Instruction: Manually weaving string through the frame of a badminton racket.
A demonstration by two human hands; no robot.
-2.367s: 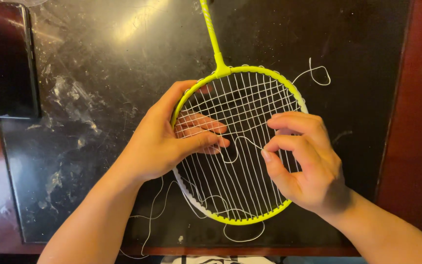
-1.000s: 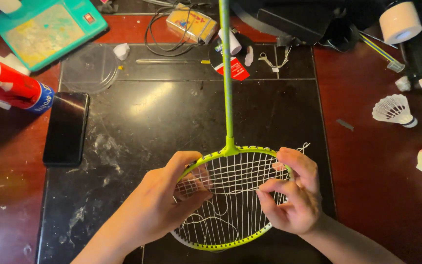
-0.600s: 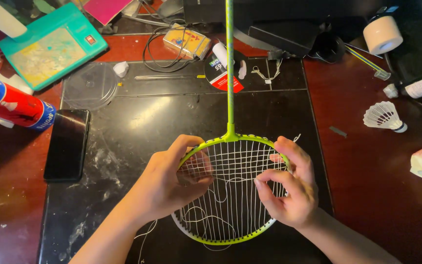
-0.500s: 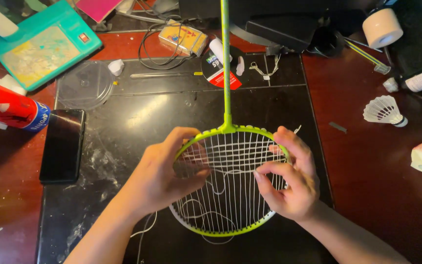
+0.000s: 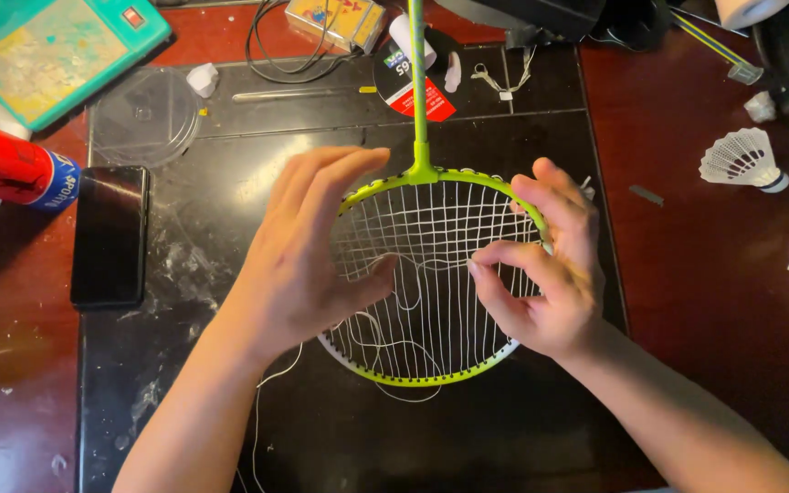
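Left hand (image 5: 308, 265) fingers spread loosely over the racket (image 5: 431, 274) strings; right hand (image 5: 545, 274) pinches a white string (image 5: 413, 292).

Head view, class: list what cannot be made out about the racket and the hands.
- Racket handle: cut off by the top edge.
- Frame's left side: hidden under the left hand.
- Right hand: whether its fingertips pinch the white string is too fine to tell.
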